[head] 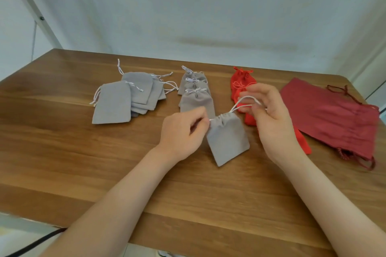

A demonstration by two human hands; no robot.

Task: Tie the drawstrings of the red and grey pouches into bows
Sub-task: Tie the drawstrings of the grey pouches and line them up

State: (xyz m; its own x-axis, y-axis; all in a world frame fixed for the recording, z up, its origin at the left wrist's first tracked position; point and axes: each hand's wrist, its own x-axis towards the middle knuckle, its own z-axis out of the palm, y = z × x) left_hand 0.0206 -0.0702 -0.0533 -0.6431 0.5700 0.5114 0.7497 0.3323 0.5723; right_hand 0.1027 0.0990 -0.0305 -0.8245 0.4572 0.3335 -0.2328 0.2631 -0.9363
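Observation:
A small grey pouch (227,137) hangs between my hands just above the table, its mouth gathered tight. My left hand (183,131) pinches the white drawstring at the pouch's left corner. My right hand (269,115) pinches the white drawstring loop (242,103) drawn out up and to the right. Behind them lie three grey pouches with tied bows (195,89) in a row, and red pouches with tied bows (240,81), partly hidden by my right hand.
A stack of flat, untied grey pouches (125,98) lies at the left of the wooden table (62,152). Dark red larger pouches (334,119) are stacked at the right. A bright red pouch (302,142) shows under my right wrist. A white wall stands behind.

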